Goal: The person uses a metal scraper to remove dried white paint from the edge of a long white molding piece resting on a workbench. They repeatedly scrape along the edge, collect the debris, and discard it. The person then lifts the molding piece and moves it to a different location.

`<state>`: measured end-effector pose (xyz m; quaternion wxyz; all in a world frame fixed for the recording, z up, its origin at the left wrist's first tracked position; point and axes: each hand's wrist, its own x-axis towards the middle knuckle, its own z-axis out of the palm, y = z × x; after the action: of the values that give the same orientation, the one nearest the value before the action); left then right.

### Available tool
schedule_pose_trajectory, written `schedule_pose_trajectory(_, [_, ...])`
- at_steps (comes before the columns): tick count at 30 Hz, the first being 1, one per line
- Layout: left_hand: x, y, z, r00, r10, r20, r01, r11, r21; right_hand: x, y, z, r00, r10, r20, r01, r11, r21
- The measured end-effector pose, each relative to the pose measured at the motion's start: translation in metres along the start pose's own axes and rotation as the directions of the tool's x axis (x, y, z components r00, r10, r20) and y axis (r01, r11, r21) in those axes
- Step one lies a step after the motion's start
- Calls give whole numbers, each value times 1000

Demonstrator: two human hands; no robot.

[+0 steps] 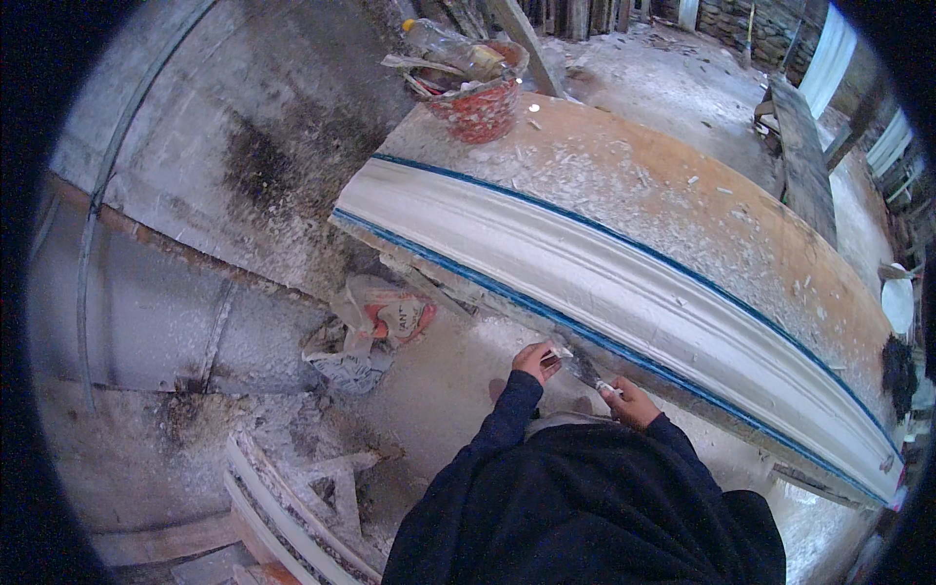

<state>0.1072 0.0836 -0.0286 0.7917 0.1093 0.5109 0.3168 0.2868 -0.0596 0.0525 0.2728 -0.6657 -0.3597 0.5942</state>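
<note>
In front of my body, my right hand (634, 403) is closed around the pale handle of a scraper (585, 370) with a flat, dark grey blade. The blade points up and left, toward my left hand (532, 363). The fingers of that hand are bent together near the blade's tip, with a whitish bit at them too small to name. Just beyond both hands runs a long white plaster moulding (585, 263) with lengthwise ridges. Blue strips (507, 294) border its two long sides on the bench.
Plaster crumbs litter the brown bench top (673, 175). A red bucket (478, 109) holding a clear bottle (453, 47) and tools stands at its far left end. Below lies a crumpled sack (390, 314). Curved white mouldings (278, 502) lean at lower left; a dark bench (801, 161) stands far right.
</note>
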Motion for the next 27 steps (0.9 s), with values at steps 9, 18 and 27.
schedule_pose_trajectory(9, [-14,13,-135,993,8,-117,-57,905,-422,3,22,-2,999,-17,-33,20,997,80])
schedule_pose_trajectory(18, [4,216,-364,753,466,-466,-658,554,-510,36,-32,56,998,-56,-36,54,997,-49])
schedule_pose_trajectory(27, [-1,285,-395,787,336,-517,-612,315,-726,54,-56,102,996,-62,-59,61,998,-13])
